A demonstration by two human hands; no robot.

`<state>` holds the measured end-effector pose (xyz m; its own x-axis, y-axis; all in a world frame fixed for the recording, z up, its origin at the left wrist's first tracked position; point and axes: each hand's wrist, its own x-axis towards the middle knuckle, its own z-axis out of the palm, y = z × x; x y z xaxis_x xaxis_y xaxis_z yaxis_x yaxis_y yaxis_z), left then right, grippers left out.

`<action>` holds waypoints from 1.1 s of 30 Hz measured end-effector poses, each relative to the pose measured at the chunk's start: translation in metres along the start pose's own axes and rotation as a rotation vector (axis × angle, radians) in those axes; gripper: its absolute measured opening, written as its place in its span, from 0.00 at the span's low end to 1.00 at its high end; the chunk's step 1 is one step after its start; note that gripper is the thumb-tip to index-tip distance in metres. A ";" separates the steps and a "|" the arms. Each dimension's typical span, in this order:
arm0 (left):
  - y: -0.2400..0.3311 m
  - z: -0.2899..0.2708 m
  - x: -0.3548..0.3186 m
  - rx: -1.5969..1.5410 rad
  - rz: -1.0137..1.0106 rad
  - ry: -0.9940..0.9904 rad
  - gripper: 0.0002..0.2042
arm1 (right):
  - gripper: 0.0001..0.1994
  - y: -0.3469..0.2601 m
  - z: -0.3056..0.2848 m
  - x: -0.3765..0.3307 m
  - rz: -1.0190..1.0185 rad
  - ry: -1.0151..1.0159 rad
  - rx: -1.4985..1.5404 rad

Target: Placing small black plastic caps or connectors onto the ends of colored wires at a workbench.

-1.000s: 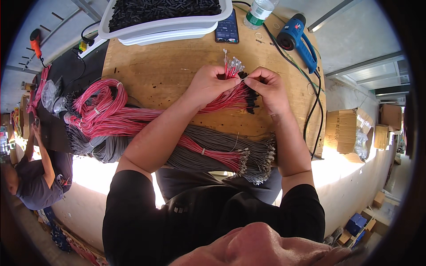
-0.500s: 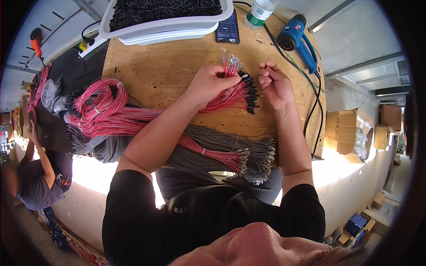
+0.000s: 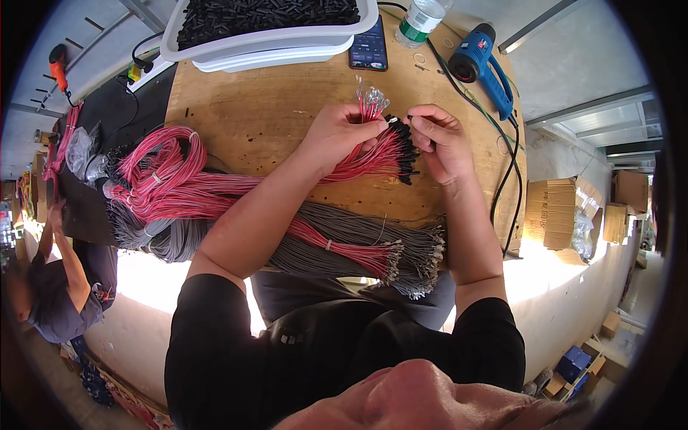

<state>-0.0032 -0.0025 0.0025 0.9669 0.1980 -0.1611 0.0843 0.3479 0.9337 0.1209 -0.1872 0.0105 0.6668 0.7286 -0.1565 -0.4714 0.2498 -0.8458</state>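
Left hand point(image 3: 342, 132) grips a red wire bundle point(image 3: 365, 154) mid-table, bare-tipped ends upright. Right hand point(image 3: 441, 140) pinches probably a black sleeve. Many ends capped black; near grey/red bundles point(image 3: 373, 247) w/o caps.

We see bare tabletop point(image 3: 287, 107) open ahead of our hands, hemmed by the white tray point(image 3: 215, 51), phone point(image 3: 369, 51) and heat gun point(image 3: 484, 61); wire bundles point(image 3: 337, 240) block the near side.

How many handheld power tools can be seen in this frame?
2: a blue heat gun on the table's far right, and an orange tool at far left, off the table. Others may be hidden.
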 end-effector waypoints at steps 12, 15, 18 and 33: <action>-0.005 -0.001 0.003 0.002 0.050 -0.023 0.07 | 0.07 0.007 0.007 -0.003 -0.055 0.006 -0.130; -0.006 -0.001 0.003 0.025 0.058 -0.022 0.07 | 0.07 0.005 0.010 -0.005 -0.060 0.014 -0.154; -0.007 -0.001 0.004 0.038 0.089 -0.034 0.07 | 0.08 0.006 0.009 -0.005 -0.080 0.014 -0.180; -0.004 -0.004 0.002 0.188 0.025 -0.041 0.07 | 0.06 0.010 0.010 -0.004 -0.128 0.018 -0.214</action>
<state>-0.0029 0.0003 -0.0026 0.9780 0.1652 -0.1272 0.0998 0.1651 0.9812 0.1078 -0.1811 0.0079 0.7246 0.6875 -0.0484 -0.2503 0.1971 -0.9479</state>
